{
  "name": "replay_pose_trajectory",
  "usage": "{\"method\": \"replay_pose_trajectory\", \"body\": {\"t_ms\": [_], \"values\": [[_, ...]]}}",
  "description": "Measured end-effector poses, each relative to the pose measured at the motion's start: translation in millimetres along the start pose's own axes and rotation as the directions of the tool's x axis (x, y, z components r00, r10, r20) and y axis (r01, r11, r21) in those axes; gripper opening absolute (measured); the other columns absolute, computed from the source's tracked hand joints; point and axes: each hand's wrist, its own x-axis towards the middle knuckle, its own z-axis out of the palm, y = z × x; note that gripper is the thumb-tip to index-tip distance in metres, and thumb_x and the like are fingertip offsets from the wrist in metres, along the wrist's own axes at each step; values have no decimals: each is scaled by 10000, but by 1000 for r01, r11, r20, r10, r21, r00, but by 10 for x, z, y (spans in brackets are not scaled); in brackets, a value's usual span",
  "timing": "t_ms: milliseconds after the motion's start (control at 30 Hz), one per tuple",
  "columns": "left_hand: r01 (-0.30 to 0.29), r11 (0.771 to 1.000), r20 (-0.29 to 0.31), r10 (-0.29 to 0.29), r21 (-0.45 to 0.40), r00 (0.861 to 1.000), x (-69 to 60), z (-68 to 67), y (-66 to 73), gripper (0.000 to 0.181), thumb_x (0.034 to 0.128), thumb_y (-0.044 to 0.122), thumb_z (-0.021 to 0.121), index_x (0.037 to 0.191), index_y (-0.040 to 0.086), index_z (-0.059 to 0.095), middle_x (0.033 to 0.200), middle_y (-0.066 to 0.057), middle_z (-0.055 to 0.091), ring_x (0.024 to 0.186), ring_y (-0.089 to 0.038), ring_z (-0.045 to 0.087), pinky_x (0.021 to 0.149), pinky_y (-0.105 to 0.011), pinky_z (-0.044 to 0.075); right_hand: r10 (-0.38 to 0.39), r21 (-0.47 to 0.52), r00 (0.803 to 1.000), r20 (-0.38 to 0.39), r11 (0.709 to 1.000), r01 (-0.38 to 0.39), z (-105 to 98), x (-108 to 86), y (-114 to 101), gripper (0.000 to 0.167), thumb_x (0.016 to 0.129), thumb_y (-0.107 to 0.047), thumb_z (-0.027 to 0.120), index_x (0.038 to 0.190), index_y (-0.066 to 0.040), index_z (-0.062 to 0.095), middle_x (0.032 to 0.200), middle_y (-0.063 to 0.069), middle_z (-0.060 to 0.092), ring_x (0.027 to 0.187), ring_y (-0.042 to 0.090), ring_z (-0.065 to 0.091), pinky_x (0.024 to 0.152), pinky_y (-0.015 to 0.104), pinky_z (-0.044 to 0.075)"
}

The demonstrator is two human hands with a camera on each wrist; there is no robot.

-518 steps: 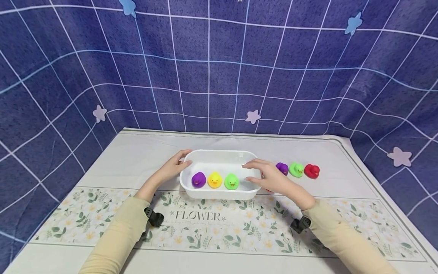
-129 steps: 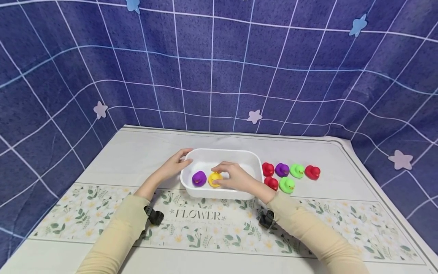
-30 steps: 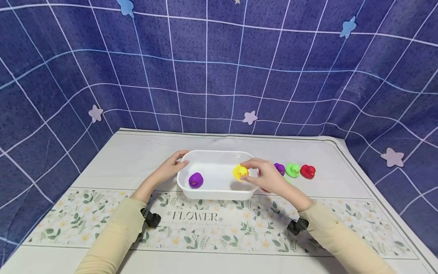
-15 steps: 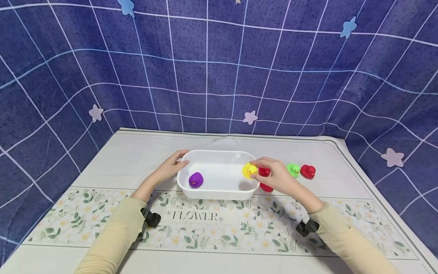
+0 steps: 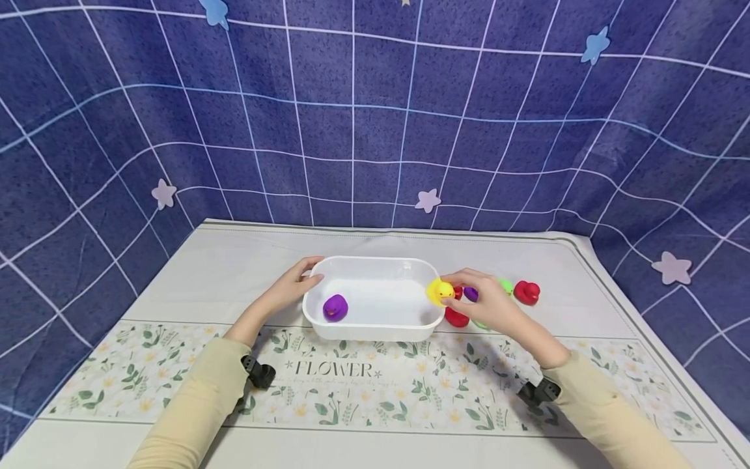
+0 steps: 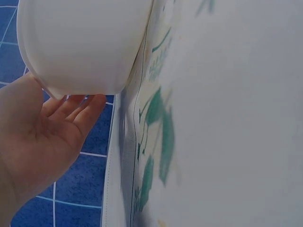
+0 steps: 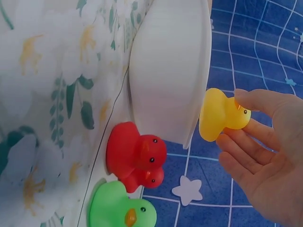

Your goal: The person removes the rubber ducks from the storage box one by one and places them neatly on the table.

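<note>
My right hand (image 5: pixel 482 296) pinches a yellow rubber duck (image 5: pixel 441 292) by the head, thumb on one side and fingers on the other. The duck is raised at the right end of a white plastic tub (image 5: pixel 375 333); in the right wrist view the yellow duck (image 7: pixel 218 115) hangs just above the rim. At the tub's left end, my left hand (image 5: pixel 288 286) grips the rim, and the left wrist view has its fingers (image 6: pixel 88 116) against the end wall. A purple rubber duck (image 5: pixel 335 308) sits inside the tub at the front left.
Right of the tub, several ducks stand on the floral tablecloth (image 5: pixel 375 404): red ducks (image 5: pixel 457 317), a purple duck (image 5: pixel 471 294) partly behind my hand, green ones and a far-right red duck (image 5: pixel 527 292). A blue grid curtain (image 5: pixel 375 130) hangs behind.
A green duck has left the tub since the first frame. My right hand has lifted the yellow duck from the tub floor and carried it rightward to the right rim. The left hand stays put.
</note>
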Motion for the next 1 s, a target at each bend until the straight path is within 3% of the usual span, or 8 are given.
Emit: {"method": "replay_pose_trajectory", "body": {"t_ms": [333, 733, 1000], "values": [[3, 1000, 2, -3, -7, 1000, -3, -5, 17, 540, 980, 224, 491, 1439, 25, 287, 1422, -267, 364, 1196, -447, 495, 917, -434, 529, 9, -42, 1000, -7, 999, -9, -74, -68, 62, 357, 795, -169, 744, 1130, -72, 669, 1091, 48, 682, 1009, 221, 642, 844, 397, 561], [-4, 1000, -5, 4, -2, 1000, -1, 0, 4, 539, 986, 181, 475, 1442, -12, 263, 1418, -301, 350, 1185, -474, 489, 923, -489, 513, 3, -68, 1000, -21, 998, -4, -149, -174, 171, 345, 786, -161, 756, 1113, -85, 676, 1056, 24, 688, 952, 197, 647, 806, 430, 563], [-2, 1000, -3, 2, -8, 1000, -15, -5, 29, 537, 983, 198, 487, 1437, -1, 280, 1409, -288, 366, 1194, -460, 490, 925, -461, 519, 13, -75, 1000, -15, 997, -14, -188, -258, 290, 348, 790, -170, 754, 1117, -88, 672, 1061, 17, 685, 960, 201, 642, 825, 432, 556]]}}
